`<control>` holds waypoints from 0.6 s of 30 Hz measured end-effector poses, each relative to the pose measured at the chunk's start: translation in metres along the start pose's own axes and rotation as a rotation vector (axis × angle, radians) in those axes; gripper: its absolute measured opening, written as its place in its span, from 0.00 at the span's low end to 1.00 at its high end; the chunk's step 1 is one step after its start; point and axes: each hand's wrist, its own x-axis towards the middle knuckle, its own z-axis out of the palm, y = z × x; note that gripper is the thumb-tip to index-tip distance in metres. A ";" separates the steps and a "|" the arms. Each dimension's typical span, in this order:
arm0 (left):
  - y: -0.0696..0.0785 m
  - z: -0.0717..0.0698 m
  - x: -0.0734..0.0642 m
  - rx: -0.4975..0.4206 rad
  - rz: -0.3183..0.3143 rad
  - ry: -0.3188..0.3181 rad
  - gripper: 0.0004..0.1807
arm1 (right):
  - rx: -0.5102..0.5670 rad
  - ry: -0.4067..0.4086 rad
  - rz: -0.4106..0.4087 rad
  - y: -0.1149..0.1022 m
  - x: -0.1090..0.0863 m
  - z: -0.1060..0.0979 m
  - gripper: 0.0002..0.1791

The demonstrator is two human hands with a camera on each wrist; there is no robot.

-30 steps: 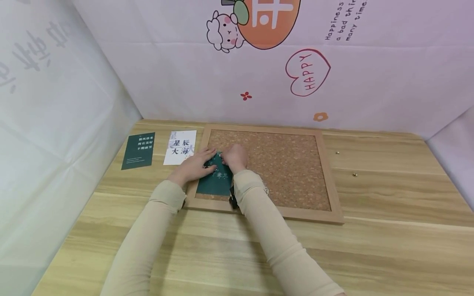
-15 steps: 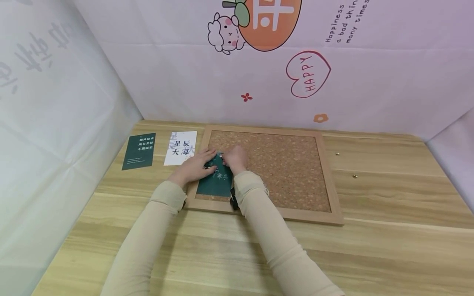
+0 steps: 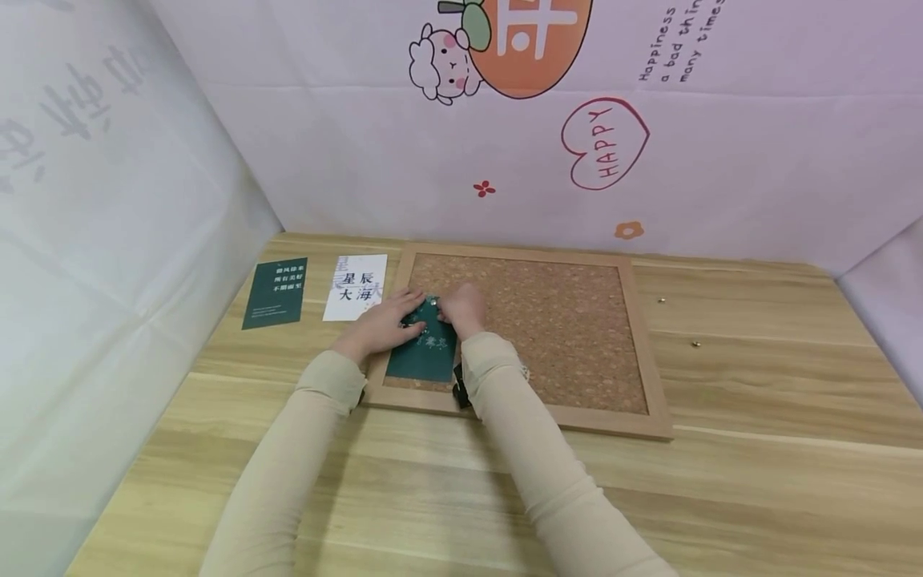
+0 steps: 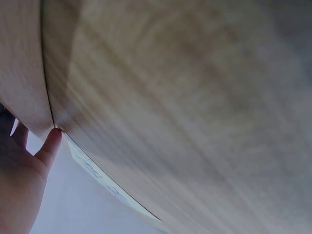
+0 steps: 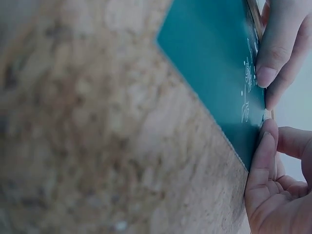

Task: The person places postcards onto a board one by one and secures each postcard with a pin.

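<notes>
A dark green card [image 3: 421, 361] with pale print lies on the left part of the cork board [image 3: 555, 320]. My left hand [image 3: 385, 324] rests across the card's upper left with its fingers spread; its thumb lies over the print. By the card's top edge, my right hand [image 3: 465, 308] has curled fingers round a small shiny pushpin [image 3: 434, 302], partly hidden by the fingertips. In the right wrist view, the right fingertips [image 5: 268, 129] meet at the card's edge, just below the left fingers [image 5: 266, 75]. The left wrist view shows mostly table and board frame.
Left of the board lie a second green card [image 3: 276, 294] and a white card [image 3: 355, 287]. Two gold pushpins [image 3: 661, 300] sit on the wooden table [image 3: 757, 385] to the right. A printed cloth wall [image 3: 360, 168] rises behind the board.
The head view has shifted slightly. Both hands stay at the green card, and the pushpin shows a little more clearly beside my right fingertips.
</notes>
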 end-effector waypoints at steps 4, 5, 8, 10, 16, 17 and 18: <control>0.001 0.000 -0.001 -0.005 0.004 0.007 0.35 | 0.060 -0.008 0.001 0.001 0.001 0.000 0.09; 0.001 -0.001 -0.001 -0.006 0.005 0.007 0.35 | 0.070 -0.012 0.004 0.000 0.001 -0.001 0.09; 0.000 0.000 0.000 -0.006 0.001 0.002 0.35 | 0.083 -0.018 0.010 -0.001 0.000 -0.001 0.09; 0.000 0.000 0.000 -0.009 -0.003 0.000 0.35 | 0.075 -0.016 0.012 -0.002 -0.001 0.000 0.09; -0.002 0.001 0.002 -0.009 0.000 -0.001 0.35 | 0.023 -0.008 0.024 -0.003 -0.002 0.000 0.09; -0.001 0.001 0.001 -0.007 0.002 0.000 0.35 | 0.018 -0.007 0.025 -0.003 -0.002 0.000 0.09; -0.001 0.000 0.001 -0.006 0.002 0.001 0.35 | 0.011 -0.007 0.025 -0.003 -0.002 0.000 0.10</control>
